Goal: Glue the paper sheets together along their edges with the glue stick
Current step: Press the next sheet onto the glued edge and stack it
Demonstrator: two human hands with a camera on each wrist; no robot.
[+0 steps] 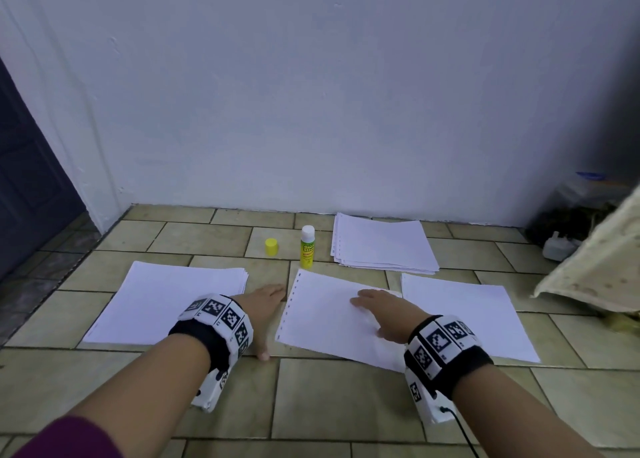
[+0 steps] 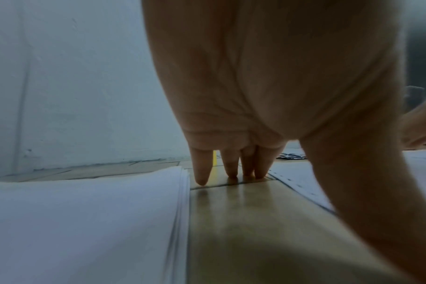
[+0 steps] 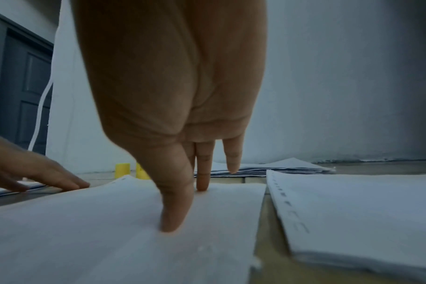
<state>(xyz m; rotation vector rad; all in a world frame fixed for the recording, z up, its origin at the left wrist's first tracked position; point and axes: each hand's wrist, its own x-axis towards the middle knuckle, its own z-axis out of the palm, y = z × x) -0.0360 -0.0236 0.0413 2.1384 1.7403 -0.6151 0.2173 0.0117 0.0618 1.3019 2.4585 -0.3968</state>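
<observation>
Paper sheets are lying on the tiled floor (image 1: 221, 381) in four groups: a stack at left (image 1: 166, 302), a single punched sheet (image 1: 332, 322) in the middle, another sheet at right (image 1: 464, 319), and a far stack (image 1: 381, 243) near the wall. The right hand (image 1: 384, 314) is resting flat on the middle sheet with fingers (image 3: 175, 211) straight and pressing down, so the grip is wide and holding nothing. The left hand (image 1: 263, 305) is lying flat on the bare floor, between the left stack and the middle sheet, fingers (image 2: 202, 169) straight, also holding nothing.

The glue stick (image 1: 307, 246) is standing upright and uncapped, just beyond the middle sheet; its yellow cap (image 1: 272, 247) is sitting beside it, apart.

Progress, approx.: the cap is already off, so prep is done, but the middle and right sheets are lying apart w/ a gap of floor between, not joined. If glue is already on any edge, the pics are not showing it. Probably the person is positioning the sheet; gluing and pressing the edges seem to be remaining.

Label on the stick: green and yellow, reading "Glue Stick", partly legible; the smaller writing is too small to read.
</observation>
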